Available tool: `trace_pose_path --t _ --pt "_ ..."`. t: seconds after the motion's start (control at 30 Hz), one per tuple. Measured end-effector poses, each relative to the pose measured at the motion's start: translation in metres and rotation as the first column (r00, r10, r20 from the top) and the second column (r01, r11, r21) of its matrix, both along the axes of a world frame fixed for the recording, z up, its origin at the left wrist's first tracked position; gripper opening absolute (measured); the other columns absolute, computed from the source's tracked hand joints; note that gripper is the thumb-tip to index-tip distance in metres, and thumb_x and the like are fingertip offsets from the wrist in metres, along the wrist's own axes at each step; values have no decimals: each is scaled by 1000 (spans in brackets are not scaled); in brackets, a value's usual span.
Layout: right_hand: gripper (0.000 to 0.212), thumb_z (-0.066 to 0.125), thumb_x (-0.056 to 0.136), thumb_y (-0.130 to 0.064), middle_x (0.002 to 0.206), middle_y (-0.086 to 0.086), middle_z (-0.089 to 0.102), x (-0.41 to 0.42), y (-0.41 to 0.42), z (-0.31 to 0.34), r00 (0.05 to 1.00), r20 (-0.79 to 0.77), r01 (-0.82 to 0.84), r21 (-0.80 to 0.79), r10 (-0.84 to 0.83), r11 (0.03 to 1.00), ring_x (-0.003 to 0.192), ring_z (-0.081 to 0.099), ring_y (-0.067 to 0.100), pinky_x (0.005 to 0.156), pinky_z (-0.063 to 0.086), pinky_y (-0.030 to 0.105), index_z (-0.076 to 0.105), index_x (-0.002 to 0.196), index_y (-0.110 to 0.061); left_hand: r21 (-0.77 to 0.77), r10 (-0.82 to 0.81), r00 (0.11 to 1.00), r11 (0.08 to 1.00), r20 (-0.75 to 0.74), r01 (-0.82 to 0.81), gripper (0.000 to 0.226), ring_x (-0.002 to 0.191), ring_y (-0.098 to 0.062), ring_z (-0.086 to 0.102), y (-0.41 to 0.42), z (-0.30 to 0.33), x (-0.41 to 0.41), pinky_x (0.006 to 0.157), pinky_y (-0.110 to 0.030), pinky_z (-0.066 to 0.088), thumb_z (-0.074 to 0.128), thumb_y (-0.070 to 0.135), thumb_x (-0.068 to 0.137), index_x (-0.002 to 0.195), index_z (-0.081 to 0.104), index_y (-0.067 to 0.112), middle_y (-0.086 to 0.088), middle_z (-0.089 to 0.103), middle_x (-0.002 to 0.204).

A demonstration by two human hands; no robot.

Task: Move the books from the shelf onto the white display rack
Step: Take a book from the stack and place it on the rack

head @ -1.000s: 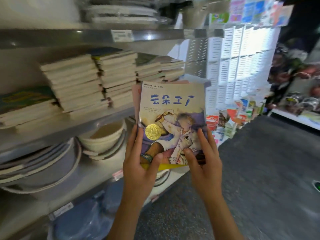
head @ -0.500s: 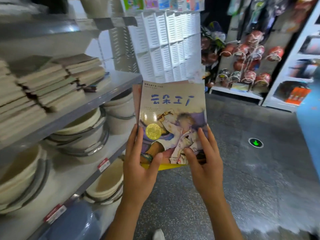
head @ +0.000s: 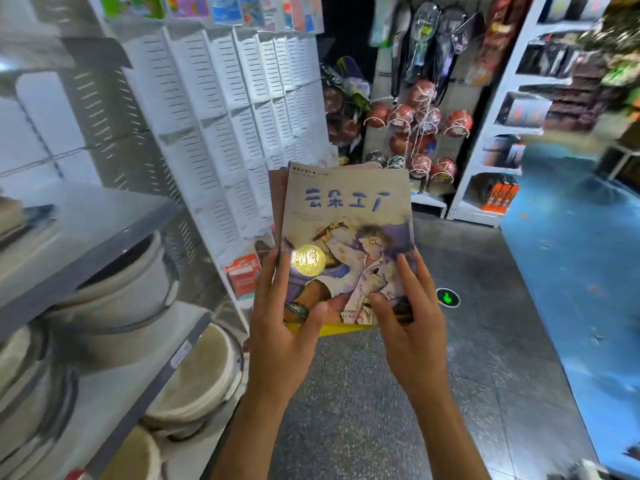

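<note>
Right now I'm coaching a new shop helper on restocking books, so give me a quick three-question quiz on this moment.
1. True or false: the left hand and right hand both grip the stack of books.
2. The white display rack stands: A) left of and beyond the books, B) on the blue floor, C) behind the person.
3. Fill in: the front cover carries a round ____ seal.

Key: 1 true; 2 A; 3 gold.
</note>
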State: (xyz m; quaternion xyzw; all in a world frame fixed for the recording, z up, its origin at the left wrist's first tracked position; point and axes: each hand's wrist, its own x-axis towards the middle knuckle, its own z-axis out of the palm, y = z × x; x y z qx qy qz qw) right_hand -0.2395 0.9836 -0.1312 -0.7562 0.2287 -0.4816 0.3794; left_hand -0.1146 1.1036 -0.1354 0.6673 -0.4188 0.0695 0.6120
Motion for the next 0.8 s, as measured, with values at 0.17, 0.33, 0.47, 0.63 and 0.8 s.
trace_pose_path --t 0.17,0.33,0.47,0.63,0.8 --pt "61 61 88 -37 158 -14 27 34 -64 -5 997 -48 57 2 -57 998 143 27 -3 111 35 20 41 145 -30 12 -32 999 999 -22 33 78 149 -7 24 -70 -7 40 116 -23 30 61 47 87 155 31 23 9 28 160" --pt "59 61 86 -39 158 -9 30 72 -137 -14 998 -41 51 18 -50 999 143 28 -4 110 33 18 38 141 -37 41 5 1000 999 -22 -5 78 148 -8 26 -142 -16 77 116 -30 33 61 47 86 154 34 19 2 31 160" --pt "58 62 88 -40 158 -10 30 113 -207 -26 1000 -20 -5 9 6 1000 145 31 6 111 38 34 39 142 -35 38 68 998 997 -5 -68 77 149 -13 28 -202 -23 108 115 -45 37 61 44 86 153 34 18 1 32 160" --pt "60 63 90 -37 155 -21 25 171 -302 -18 990 -15 -143 -11 143 990 143 24 -6 111 34 28 36 144 -34 27 204 979 979 4 -204 77 148 -8 28 -282 -14 147 115 -43 37 60 46 86 153 34 20 8 31 158" --pt "60 60 87 -42 156 -21 25 218 -376 1 957 -27 -289 -1 289 957 144 25 -2 113 36 35 35 142 -40 16 336 942 942 9 -336 75 147 -5 27 -344 2 177 114 -32 34 61 45 86 152 33 24 8 31 158"
